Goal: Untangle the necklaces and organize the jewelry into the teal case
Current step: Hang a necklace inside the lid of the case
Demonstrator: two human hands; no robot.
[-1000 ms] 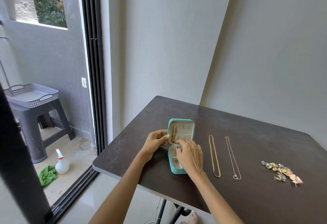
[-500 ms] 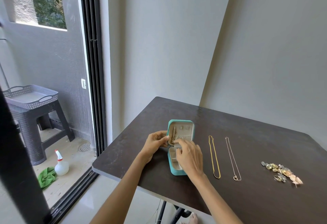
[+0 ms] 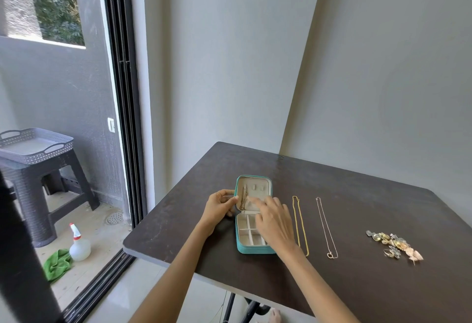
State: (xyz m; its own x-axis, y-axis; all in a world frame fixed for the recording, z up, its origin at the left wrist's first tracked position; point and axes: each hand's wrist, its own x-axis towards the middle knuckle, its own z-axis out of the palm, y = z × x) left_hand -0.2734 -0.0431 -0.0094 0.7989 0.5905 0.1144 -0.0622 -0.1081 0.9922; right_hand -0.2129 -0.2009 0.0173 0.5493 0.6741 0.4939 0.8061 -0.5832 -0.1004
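The teal case (image 3: 245,249) lies open on the dark table (image 3: 332,284), lid propped up at the back, with white compartments in its base. A thin chain (image 3: 243,198) hangs inside the lid. My left hand (image 3: 218,206) grips the lid's left edge. My right hand (image 3: 272,221) hovers over the case, fingers spread and reaching toward the lid's pocket, holding nothing that I can see. A gold necklace (image 3: 300,225) and a silver necklace (image 3: 326,228) with a heart pendant lie straight, side by side, right of the case.
A pile of earrings and rings (image 3: 394,244) sits at the table's right. The wall stands just behind the table. Left of it is a sliding glass door, with a stool and grey tray (image 3: 35,145), a spray bottle (image 3: 79,244) and a green cloth (image 3: 57,264) outside.
My right hand has lifted and drawn back a little from the lid, uncovering the compartments in the base. The left hand stays on the lid's edge.
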